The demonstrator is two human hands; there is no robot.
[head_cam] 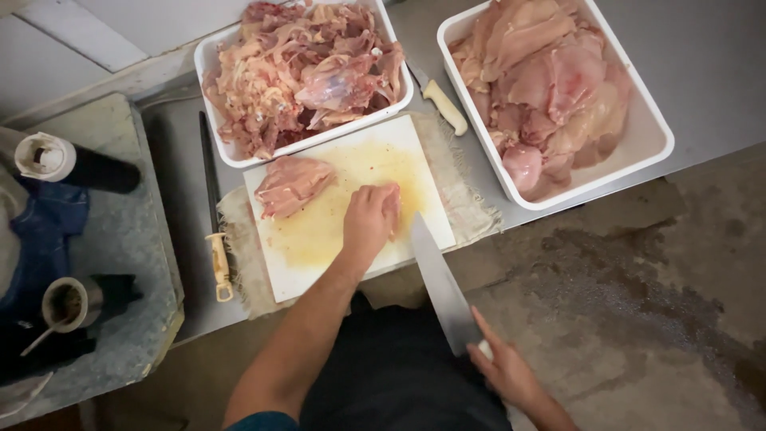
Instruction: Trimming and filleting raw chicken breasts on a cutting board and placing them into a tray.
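Note:
My left hand (pixel 369 219) presses down on a small piece of raw chicken (pixel 392 201) near the right side of a white cutting board (pixel 319 239). My right hand (pixel 504 369) grips the handle of a large knife (pixel 437 283), whose blade points up toward the board's right edge, just beside the left hand. Another raw chicken piece (pixel 291 183) lies on the board's upper left.
A white tray of chicken scraps (pixel 307 76) sits behind the board, and a white tray of chicken fillets (pixel 550 92) at the right. A white-handled knife (pixel 443 104) lies between the trays. A sharpening steel (pixel 214 215) lies left of the board. A cloth (pixel 471 211) is under the board.

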